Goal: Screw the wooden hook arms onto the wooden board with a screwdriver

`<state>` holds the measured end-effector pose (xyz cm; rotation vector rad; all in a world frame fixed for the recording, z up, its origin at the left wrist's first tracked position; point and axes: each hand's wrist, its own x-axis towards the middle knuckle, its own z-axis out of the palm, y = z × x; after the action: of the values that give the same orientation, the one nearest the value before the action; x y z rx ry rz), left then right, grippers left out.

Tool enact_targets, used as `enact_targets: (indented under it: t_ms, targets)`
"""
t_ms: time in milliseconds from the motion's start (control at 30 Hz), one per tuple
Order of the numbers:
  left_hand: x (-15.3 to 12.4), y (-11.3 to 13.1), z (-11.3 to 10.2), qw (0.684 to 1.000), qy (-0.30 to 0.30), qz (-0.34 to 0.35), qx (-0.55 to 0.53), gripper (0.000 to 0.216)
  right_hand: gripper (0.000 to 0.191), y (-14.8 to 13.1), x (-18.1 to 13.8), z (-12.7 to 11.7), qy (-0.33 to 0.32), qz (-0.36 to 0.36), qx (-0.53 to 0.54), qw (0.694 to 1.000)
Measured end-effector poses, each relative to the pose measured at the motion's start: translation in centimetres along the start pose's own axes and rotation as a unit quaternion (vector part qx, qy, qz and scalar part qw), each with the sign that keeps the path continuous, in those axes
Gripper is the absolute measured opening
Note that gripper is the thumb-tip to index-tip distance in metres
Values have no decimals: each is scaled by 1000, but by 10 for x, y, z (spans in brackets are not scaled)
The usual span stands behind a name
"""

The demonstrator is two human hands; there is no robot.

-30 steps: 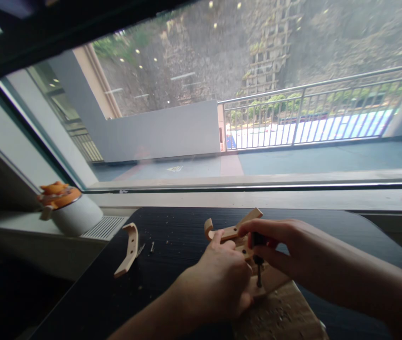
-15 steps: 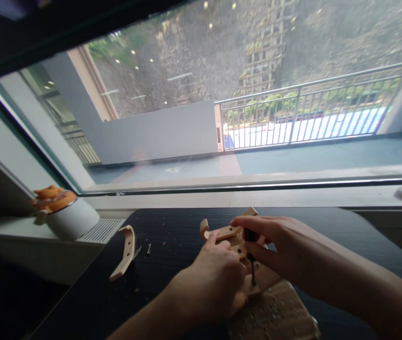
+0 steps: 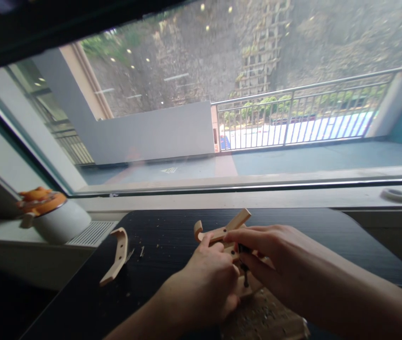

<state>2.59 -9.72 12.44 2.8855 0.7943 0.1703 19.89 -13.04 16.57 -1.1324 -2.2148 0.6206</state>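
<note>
Head cam: right hand (image 3: 275,252) has its fingers closed round a screwdriver (image 3: 245,248), shaft pointing down at the pale wooden pieces (image 3: 218,235) by a scuffed brown board (image 3: 268,311). Left hand (image 3: 203,278) is curled over them, can't tell if gripping. Another curved wooden piece (image 3: 119,257) lies leftward on the black table (image 3: 165,255).

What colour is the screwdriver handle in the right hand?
The screwdriver handle looks black, though mostly hidden; the head view shows it best.
</note>
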Motion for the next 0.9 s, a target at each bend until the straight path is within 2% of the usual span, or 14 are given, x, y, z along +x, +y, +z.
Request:
enact_targets:
  t_ms: [300, 467, 633, 767, 900]
  targets:
    - [-1, 1, 0, 1000, -16, -23, 12, 12, 17, 9, 0, -3, 20, 41, -70, 997]
    - [-1, 0, -1, 999, -27, -24, 12, 12, 33, 10, 0, -1, 32, 41, -105, 993]
    - [0, 1, 0, 1000, -5, -18, 16, 12, 28, 2, 0, -5, -2, 24, -73, 997]
    - [-1, 0, 1, 999, -36, -24, 18, 14, 25, 0, 3, -6, 1, 20, -53, 998]
    - [-1, -1, 2, 999, -36, -26, 17, 17, 28, 2, 4, -5, 7, 9, -41, 999]
